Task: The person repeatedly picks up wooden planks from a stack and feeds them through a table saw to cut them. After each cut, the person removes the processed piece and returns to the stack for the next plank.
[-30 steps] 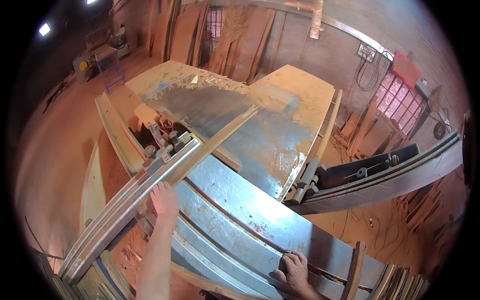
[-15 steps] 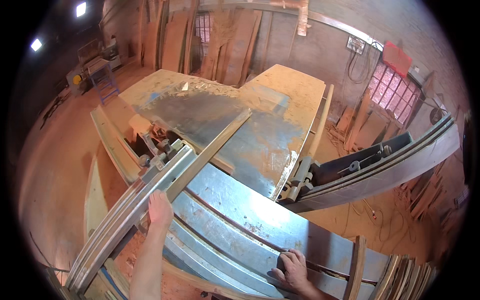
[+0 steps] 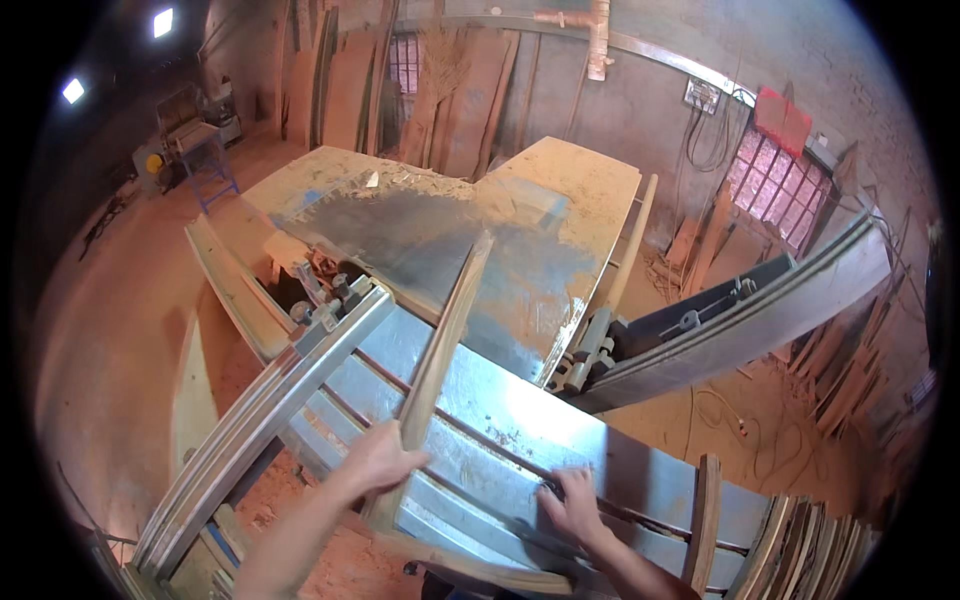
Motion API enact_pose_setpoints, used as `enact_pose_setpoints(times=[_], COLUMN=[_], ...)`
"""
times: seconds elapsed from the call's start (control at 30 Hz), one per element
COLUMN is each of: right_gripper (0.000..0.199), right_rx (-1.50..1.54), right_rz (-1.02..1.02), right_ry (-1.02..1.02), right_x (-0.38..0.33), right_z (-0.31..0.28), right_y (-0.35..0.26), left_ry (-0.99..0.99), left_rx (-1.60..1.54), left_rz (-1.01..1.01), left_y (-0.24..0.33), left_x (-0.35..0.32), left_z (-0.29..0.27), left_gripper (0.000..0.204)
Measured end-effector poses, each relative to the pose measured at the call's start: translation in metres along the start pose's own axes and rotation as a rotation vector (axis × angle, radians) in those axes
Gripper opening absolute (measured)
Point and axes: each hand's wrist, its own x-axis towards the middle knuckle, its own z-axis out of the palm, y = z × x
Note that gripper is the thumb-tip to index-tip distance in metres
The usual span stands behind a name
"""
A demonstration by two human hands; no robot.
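My left hand [image 3: 382,456] is closed round the near part of a long wooden strip [image 3: 447,335]. The strip slants up and away across the metal sliding table [image 3: 505,385], its far end over the dusty dark saw table [image 3: 400,225]. At its left, apart from it, runs a metal fence rail [image 3: 275,392]. My right hand [image 3: 575,503] rests on the sliding table near a slot, thumb and fingers apart. A small dark spot shows by its fingertips; I cannot make it out.
Several wooden strips [image 3: 800,550] stand side by side at the near right, with a single strip [image 3: 706,520] lying across the sliding table beside them. A long metal beam [image 3: 740,315] juts out at the right. Boards [image 3: 350,85] lean against the back wall.
My left hand has moved right and gripped the strip, which has swung away from the fence rail, its near end coming toward me. My right hand has shifted slightly up the table.
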Motion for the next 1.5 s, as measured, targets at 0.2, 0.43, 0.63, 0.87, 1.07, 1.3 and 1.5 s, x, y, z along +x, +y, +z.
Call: enact_pose_setpoints(times=[0.2,0.43,0.63,0.87,1.07,1.3,1.5], right_gripper=[0.045,0.036,0.042,0.039,0.023,0.072,0.064], right_rx=[1.234,0.842,0.104,-0.442,-0.432,-0.363,-0.240], right_rz=[0.769,0.814,0.197,-0.465,-0.787,-0.418,-0.260], right_ry=[-0.303,-0.377,-0.434,-0.269,0.035,0.003,-0.167], right_x=[0.112,0.085,0.052,0.080,0.168,0.149,0.019], right_z=[0.024,-0.032,-0.103,-0.101,-0.074,-0.003,0.031], right_y=[-0.076,-0.050,-0.082,-0.112,-0.121,-0.050,-0.007], left_ry=[-0.045,0.055,0.731,0.929,0.779,0.938,0.998], left_rx=[-0.632,-0.533,0.118,0.861,0.641,0.613,0.560], left_rz=[0.155,0.346,0.332,0.296,0.333,0.141,0.127], left_y=[0.040,0.053,-0.004,-0.078,-0.133,-0.120,-0.147], left_x=[-0.050,-0.099,-0.089,-0.132,-0.155,-0.075,-0.011], left_z=[0.101,0.076,-0.010,-0.067,-0.031,0.014,0.031], left_gripper=[0.049,0.063,0.069,0.071,0.065,0.049,0.031])
